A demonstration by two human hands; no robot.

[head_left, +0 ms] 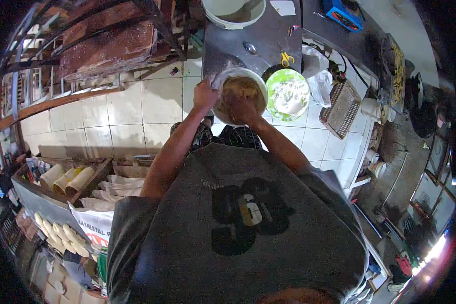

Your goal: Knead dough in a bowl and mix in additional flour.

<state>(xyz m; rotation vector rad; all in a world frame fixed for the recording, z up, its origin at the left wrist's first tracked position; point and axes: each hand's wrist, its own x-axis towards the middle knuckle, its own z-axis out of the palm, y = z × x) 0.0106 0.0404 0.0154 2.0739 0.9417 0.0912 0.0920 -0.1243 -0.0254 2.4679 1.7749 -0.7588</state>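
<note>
Evidently, in the head view, the left hand (206, 96) clasps the left rim of the white tub (263, 87), while the right hand (244, 107) reaches into its brown contents (228, 91); whether those fingers close on anything, I cannot tell. Just right of them sits a green basin (275, 79) of white powder (291, 99). Ideally, the left hold braces firmly while the right works evenly, right down to the bottom.
</note>
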